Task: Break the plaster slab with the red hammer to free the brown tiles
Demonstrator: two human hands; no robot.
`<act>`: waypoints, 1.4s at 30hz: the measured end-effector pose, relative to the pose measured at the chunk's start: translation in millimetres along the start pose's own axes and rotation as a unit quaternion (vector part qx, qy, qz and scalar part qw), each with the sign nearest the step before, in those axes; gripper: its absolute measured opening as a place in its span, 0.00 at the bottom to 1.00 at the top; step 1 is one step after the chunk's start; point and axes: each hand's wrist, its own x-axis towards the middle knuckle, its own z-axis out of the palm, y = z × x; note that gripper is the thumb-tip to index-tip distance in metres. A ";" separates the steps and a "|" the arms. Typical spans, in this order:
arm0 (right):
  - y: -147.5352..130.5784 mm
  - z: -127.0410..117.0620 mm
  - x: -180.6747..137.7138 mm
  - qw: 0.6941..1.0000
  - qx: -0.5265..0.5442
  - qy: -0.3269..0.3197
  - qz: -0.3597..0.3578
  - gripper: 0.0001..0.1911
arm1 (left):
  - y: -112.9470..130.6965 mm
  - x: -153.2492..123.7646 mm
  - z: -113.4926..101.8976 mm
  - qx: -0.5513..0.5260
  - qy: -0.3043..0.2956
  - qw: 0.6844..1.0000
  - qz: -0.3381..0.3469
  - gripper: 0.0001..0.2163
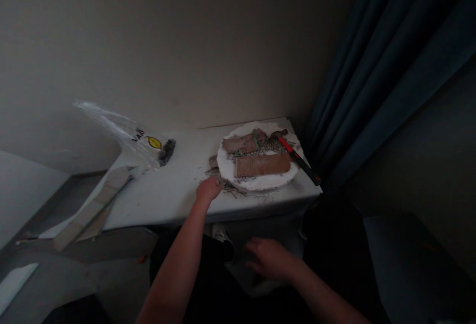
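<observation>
My left hand (pixel 208 189) is at the front left of a rough-edged white round board (pixel 266 182). Its fingers are closed beside grey crumbs and small scraps; what is in them, if anything, is hidden. My right hand (pixel 270 258) hangs low in front of the table edge, loosely curled with fingers apart and nothing visible in it. On the board lie a whole reddish-brown brick (pixel 263 165), a broken brick piece (pixel 240 143) and grey rubble. A hammer (pixel 296 157) with a red and black handle rests across the board's right side, its grip overhanging the rim.
A clear plastic bag (pixel 128 135) with a yellow print and dark bits in it stands left on the white table (pixel 159 202). Wooden boards (pixel 94 207) stick out past the table's left end. A blue curtain (pixel 372 61) hangs at the right, and a wall rises behind.
</observation>
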 end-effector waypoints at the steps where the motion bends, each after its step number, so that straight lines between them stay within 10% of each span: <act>1: 0.5 -23.6 1.9 0.998 0.019 0.046 -0.034 0.19 | 1.0 0.9 -7.1 -0.021 0.041 0.999 -0.001 0.10; 6: 28.4 -136.1 49.0 0.976 -0.103 0.192 0.029 0.18 | 39.9 4.9 -20.4 -0.207 0.116 0.964 0.118 0.04; 10: 71.0 -173.2 93.2 0.951 -0.193 0.211 0.117 0.17 | 75.5 16.3 -18.0 -0.310 0.071 0.927 0.201 0.06; 17: 101.9 -165.7 116.0 0.948 -0.219 0.169 0.159 0.18 | 93.6 51.2 -16.7 -0.381 0.087 0.870 0.302 0.09; 42: 100.5 -170.3 119.6 0.951 -0.203 0.165 0.163 0.17 | 94.5 61.3 1.2 -0.364 0.098 0.880 0.289 0.08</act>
